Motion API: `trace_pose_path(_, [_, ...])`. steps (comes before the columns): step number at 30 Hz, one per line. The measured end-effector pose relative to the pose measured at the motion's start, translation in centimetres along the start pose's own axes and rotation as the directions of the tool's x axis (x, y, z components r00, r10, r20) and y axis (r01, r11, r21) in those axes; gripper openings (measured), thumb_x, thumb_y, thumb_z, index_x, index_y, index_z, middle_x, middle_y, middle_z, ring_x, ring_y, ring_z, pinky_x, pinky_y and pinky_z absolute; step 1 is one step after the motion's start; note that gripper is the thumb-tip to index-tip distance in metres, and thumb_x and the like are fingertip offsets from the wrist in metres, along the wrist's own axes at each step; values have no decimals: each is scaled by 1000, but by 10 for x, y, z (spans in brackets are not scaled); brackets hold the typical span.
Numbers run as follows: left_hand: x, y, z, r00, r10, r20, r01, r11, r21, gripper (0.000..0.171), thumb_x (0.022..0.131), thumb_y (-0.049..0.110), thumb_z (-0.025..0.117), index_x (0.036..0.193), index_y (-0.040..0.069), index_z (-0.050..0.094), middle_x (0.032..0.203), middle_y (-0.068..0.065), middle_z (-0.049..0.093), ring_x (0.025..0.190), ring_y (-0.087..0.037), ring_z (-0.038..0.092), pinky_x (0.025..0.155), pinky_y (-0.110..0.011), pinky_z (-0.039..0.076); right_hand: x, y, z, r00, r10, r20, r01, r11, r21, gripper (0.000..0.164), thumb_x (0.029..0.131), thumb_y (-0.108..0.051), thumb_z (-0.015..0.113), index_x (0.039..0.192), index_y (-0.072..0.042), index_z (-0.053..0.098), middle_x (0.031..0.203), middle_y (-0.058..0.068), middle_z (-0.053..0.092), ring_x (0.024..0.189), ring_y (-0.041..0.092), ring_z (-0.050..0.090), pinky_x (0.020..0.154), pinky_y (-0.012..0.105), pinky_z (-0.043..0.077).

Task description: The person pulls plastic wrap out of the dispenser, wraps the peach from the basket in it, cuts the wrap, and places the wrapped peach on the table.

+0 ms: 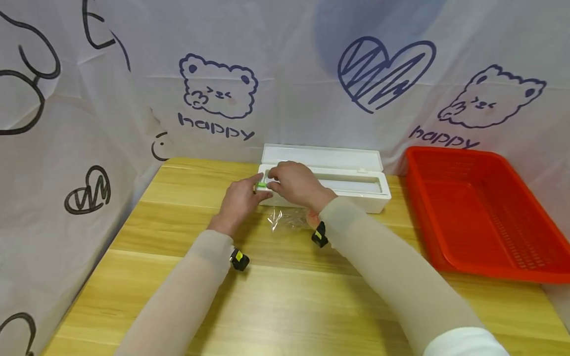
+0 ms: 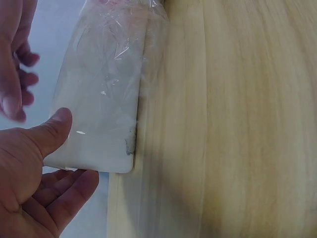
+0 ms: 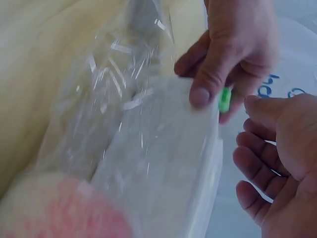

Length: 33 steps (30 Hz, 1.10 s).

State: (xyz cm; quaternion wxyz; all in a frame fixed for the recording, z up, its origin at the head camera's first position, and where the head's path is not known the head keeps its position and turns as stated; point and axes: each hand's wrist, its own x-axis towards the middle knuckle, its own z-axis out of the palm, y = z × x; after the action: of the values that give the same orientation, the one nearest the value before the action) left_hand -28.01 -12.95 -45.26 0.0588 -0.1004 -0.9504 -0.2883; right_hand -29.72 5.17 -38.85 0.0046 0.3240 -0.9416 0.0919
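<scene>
Cling-film dispenser (image 1: 368, 199) sits near the wooden table's (image 1: 276, 301) back edge, its lid (image 1: 320, 154) open, not yet closed; clear film (image 1: 285, 218) drapes over the front, whether cut I cannot tell. Left hand (image 1: 238, 200) pinches the left end beside the green slider (image 1: 261, 185); right hand (image 1: 296, 183) hovers there, fingers loosely bent, slightly spread.

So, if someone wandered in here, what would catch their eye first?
Probably the red plastic basket at the right of the head view, its boldest colour. Next, perhaps, the cloth backdrop behind the table, with its bear doodles. Then the long white box at the table's back, lid open, clear film hanging over its front, its left end gripped by the person's left hand beside a small green piece.
</scene>
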Motion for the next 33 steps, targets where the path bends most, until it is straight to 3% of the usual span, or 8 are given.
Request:
trace_pose_path(6, [-1, 0, 3, 999, 45, -30, -44, 999, 21, 53, 98, 31, 77, 145, 12, 64, 103, -18, 76, 91, -35, 67, 87, -50, 58, 15, -12, 11, 1000, 11, 8, -10, 1000, -21, 31, 105, -19, 60, 132, -15, 75, 107, 4, 75, 99, 22, 67, 97, 39, 55])
trace_pose_path(10, [0, 0, 4, 997, 60, -41, -59, 998, 33, 46, 98, 28, 76, 139, 10, 68, 102, -17, 77, 92, -35, 69, 86, -51, 59, 19, -14, 17, 1000, 14, -16, -15, 999, -50, 29, 101, -13, 61, 125, -14, 78, 101, 4, 75, 96, 23, 68, 96, 39, 56])
trace_pose_path(23, [-2, -2, 0, 1000, 16, -26, -15, 1000, 24, 53, 98, 36, 77, 146, 16, 65, 79, -11, 67, 77, -28, 56, 76, -42, 51, 26, -14, 22, 997, 81, 7, -81, 996, 31, 25, 103, -15, 63, 122, -15, 79, 104, 3, 76, 94, 20, 67, 95, 37, 57])
trace_pose_path(28, [-1, -3, 0, 999, 20, -34, -19, 1000, 19, 59, 96, 39, 78, 148, 16, 63, 100, -19, 77, 89, -33, 67, 86, -45, 58, 25, -11, 19, 996, 87, 27, -89, 994, 58, 20, 104, -19, 66, 116, -11, 80, 106, 2, 78, 97, 20, 69, 97, 38, 56])
trace_pose_path(30, [-1, -3, 0, 999, 24, -36, -24, 999, 23, 61, 94, 40, 79, 148, 16, 62, 114, -20, 77, 100, -36, 72, 92, -48, 59, 25, -9, 18, 996, 81, 33, -83, 995, 56, 20, 105, -20, 66, 115, -10, 80, 107, 2, 79, 100, 21, 70, 98, 39, 56])
trace_pose_path(33, [-1, -3, -1, 999, 21, -28, -20, 1000, 23, 64, 94, 41, 79, 149, 13, 61, 120, -22, 75, 111, -41, 72, 96, -50, 58, 24, -7, 16, 997, 69, 38, -71, 996, 48, 20, 104, -20, 67, 116, -11, 80, 109, 2, 79, 103, 22, 71, 98, 40, 56])
